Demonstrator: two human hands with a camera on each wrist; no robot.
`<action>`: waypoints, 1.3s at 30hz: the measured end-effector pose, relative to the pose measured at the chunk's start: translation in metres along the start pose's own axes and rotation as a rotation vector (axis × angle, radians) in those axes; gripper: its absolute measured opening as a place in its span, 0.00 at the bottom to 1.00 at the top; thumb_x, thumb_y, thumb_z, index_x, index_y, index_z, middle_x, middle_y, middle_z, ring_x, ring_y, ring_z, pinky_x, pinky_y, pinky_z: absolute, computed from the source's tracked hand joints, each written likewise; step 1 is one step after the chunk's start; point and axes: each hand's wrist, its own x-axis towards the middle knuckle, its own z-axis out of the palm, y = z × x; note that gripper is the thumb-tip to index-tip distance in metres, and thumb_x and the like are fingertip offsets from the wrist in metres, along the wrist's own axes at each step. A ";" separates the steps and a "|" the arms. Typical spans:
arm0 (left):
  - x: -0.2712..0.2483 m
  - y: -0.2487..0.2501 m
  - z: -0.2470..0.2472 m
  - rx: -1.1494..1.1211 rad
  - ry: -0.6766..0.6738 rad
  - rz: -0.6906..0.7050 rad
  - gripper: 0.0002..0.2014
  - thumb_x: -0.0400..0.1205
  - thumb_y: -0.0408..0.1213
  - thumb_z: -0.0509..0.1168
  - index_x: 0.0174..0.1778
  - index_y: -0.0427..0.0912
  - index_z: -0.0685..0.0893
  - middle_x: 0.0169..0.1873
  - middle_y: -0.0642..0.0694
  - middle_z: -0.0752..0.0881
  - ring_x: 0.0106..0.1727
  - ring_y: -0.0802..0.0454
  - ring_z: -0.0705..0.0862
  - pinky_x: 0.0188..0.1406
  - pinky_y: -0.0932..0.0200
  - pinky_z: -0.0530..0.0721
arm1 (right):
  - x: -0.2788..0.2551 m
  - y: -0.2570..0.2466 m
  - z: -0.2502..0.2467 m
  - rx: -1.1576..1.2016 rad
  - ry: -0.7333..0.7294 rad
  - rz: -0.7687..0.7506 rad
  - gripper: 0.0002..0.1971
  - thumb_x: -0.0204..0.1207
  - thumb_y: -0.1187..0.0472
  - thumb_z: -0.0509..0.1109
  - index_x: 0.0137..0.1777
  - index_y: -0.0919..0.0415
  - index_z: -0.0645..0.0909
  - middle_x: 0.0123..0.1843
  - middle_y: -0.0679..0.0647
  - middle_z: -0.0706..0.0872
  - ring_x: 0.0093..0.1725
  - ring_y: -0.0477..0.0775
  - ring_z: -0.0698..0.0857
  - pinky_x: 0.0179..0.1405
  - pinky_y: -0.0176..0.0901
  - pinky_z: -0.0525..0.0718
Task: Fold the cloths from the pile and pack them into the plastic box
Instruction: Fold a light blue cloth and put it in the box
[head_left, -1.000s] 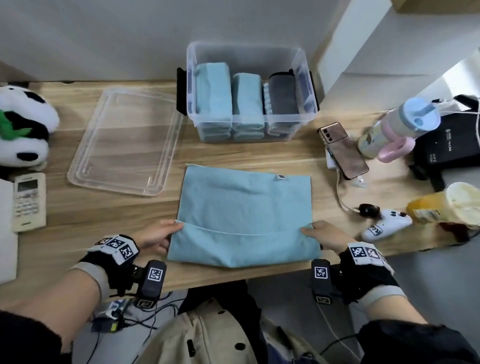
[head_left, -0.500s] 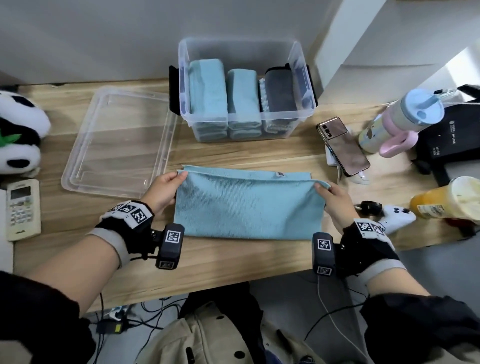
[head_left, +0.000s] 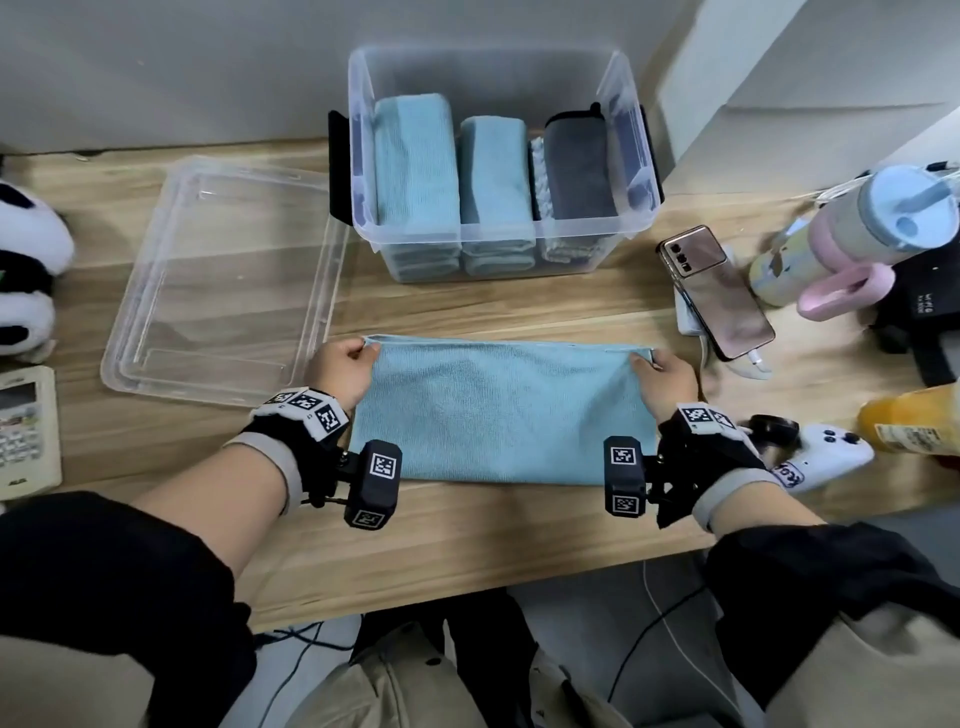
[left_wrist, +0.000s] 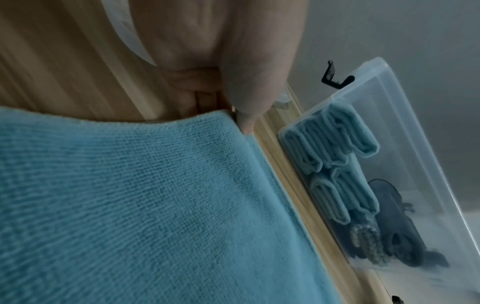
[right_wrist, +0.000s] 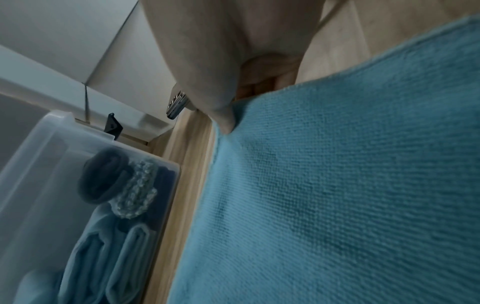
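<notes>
A light blue cloth (head_left: 501, 410) lies folded in half on the wooden table (head_left: 467, 540), its doubled edges along the far side. My left hand (head_left: 343, 366) pinches the far left corner, thumb on top of the blue cloth (left_wrist: 161, 195). My right hand (head_left: 662, 371) pinches the far right corner of the blue cloth (right_wrist: 337, 185). Behind it stands the clear plastic box (head_left: 363, 140) with folded blue cloths (head_left: 415, 161) and a dark grey cloth (head_left: 579, 166) stood side by side. The plastic box (left_wrist: 405, 127) shows in the left wrist view, and the plastic box (right_wrist: 31, 164) in the right wrist view.
The box's clear lid (head_left: 223, 280) lies left of the box. A phone (head_left: 714, 288), a pastel bottle (head_left: 852, 239), a white game controller (head_left: 826, 457) and a yellow drink (head_left: 914, 421) crowd the right side. A panda toy (head_left: 26, 260) and a remote (head_left: 26, 431) sit left.
Both hands carried the cloth's near edge up and over to the far edge, folding it in half. The hands now hold the far corners.
</notes>
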 end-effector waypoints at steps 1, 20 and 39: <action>0.001 0.000 0.002 0.030 0.024 0.010 0.16 0.82 0.40 0.63 0.28 0.39 0.77 0.22 0.45 0.73 0.31 0.46 0.69 0.32 0.56 0.64 | 0.001 -0.002 0.000 -0.041 0.002 0.008 0.12 0.79 0.55 0.63 0.40 0.63 0.80 0.35 0.56 0.78 0.38 0.54 0.75 0.37 0.45 0.73; 0.008 0.014 0.009 0.241 0.097 -0.045 0.08 0.83 0.42 0.61 0.50 0.40 0.76 0.42 0.41 0.80 0.41 0.43 0.76 0.41 0.57 0.70 | -0.008 -0.015 0.014 -0.183 0.217 0.125 0.20 0.76 0.49 0.66 0.57 0.66 0.74 0.51 0.65 0.85 0.52 0.66 0.85 0.51 0.51 0.82; -0.087 0.128 -0.014 0.029 -0.585 0.641 0.32 0.68 0.36 0.79 0.67 0.43 0.75 0.59 0.51 0.80 0.62 0.63 0.76 0.60 0.79 0.70 | -0.112 -0.094 -0.009 0.047 -0.439 -0.530 0.14 0.70 0.69 0.76 0.33 0.57 0.72 0.29 0.47 0.75 0.26 0.36 0.71 0.28 0.28 0.68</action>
